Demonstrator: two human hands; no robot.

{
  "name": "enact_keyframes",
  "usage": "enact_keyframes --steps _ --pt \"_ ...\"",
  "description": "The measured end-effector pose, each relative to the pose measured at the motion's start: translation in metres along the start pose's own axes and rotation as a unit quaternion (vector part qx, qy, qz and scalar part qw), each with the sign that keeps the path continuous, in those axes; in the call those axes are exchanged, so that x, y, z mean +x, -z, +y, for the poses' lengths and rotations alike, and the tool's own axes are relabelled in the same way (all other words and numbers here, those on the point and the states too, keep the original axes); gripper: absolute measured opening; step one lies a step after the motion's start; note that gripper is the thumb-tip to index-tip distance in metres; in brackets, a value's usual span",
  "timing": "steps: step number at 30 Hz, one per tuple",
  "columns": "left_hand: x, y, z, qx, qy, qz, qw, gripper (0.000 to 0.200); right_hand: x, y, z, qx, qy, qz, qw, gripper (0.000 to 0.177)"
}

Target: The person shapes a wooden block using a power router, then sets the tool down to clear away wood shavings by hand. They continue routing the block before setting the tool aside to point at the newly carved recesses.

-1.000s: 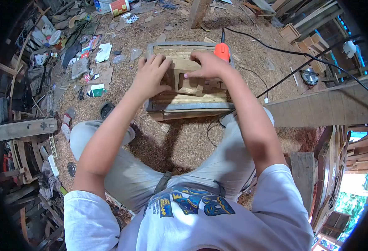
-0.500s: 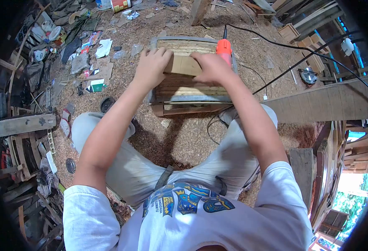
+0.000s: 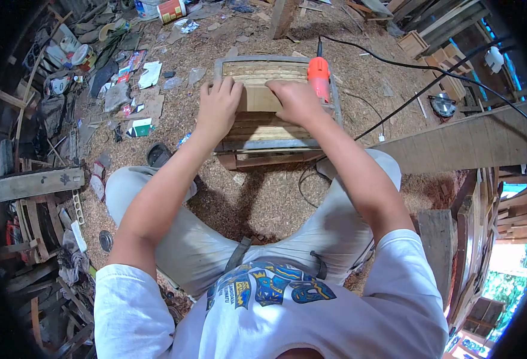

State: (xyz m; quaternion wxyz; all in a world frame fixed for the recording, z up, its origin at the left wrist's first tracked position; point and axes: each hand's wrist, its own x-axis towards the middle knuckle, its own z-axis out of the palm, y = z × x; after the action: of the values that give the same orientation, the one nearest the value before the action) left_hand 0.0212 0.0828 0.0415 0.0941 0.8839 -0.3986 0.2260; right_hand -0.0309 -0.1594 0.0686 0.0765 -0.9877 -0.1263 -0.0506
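Note:
A tan wooden block [image 3: 258, 100] lies across the slats of a wooden frame [image 3: 269, 144] with grey edges, low in front of me. My left hand [image 3: 220, 106] grips the block's left end, fingers over the far side. At the other end my right hand [image 3: 299, 102] is closed on it, thumb on the near side. The block's underside is hidden. Close beyond my right hand, an orange power tool [image 3: 319, 78] rests at the frame's right edge, its black cord running off to the right.
A wide wooden plank [image 3: 455, 143] extends to the right. Wood chips cover the floor [image 3: 263, 203] between my legs. Scraps and litter lie to the left, near a short board [image 3: 39, 183]. A wooden post [image 3: 286, 18] stands beyond the frame. A white plug [image 3: 381, 137] lies right of it.
The block's visible face has turned from slanted to nearly level, and my right hand has shifted slightly left with it. Both hands keep their hold. The view has shifted a little.

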Motion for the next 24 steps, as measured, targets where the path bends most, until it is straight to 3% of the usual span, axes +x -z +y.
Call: enact_keyframes --steps 2,3,5,9,11,13,15,17,19,24 --pt "0.001 0.000 0.001 -0.015 0.017 0.020 1.000 0.071 -0.002 -0.003 0.001 -0.001 0.015 0.064 0.998 0.060" --pt "0.001 0.002 0.001 -0.016 0.017 0.019 1.000 0.071 -0.004 -0.001 0.000 -0.001 0.014 0.064 0.998 0.060" --pt "0.005 0.007 -0.002 -0.061 0.022 -0.026 0.998 0.072 -0.003 0.008 -0.001 0.009 -0.014 -0.028 0.999 0.063" --pt "0.012 0.010 -0.007 -0.136 0.062 -0.039 0.988 0.069 0.003 0.020 0.021 0.023 0.009 0.040 0.999 0.062" --pt "0.018 0.011 -0.014 -0.276 0.105 -0.045 0.954 0.078 0.006 0.029 0.033 0.103 0.050 0.125 0.985 0.056" --pt "0.022 0.012 -0.015 -0.345 0.139 -0.058 0.926 0.077 0.003 0.037 0.037 0.139 0.014 0.098 0.985 0.050" --pt "0.023 0.011 -0.015 -0.455 0.304 -0.173 0.819 0.070 0.000 0.042 0.039 0.106 -0.012 0.119 0.987 0.046" --pt "0.019 0.008 -0.018 -0.450 0.278 -0.151 0.835 0.066 0.000 0.043 0.043 0.095 -0.014 0.094 0.991 0.044" --pt "0.021 0.013 -0.019 -0.442 0.316 -0.158 0.825 0.065 -0.001 0.054 0.034 0.137 -0.079 -0.071 0.985 0.044" --pt "0.019 0.015 -0.021 -0.425 0.308 -0.154 0.837 0.069 -0.012 0.032 0.024 0.047 -0.043 -0.134 0.989 0.050"
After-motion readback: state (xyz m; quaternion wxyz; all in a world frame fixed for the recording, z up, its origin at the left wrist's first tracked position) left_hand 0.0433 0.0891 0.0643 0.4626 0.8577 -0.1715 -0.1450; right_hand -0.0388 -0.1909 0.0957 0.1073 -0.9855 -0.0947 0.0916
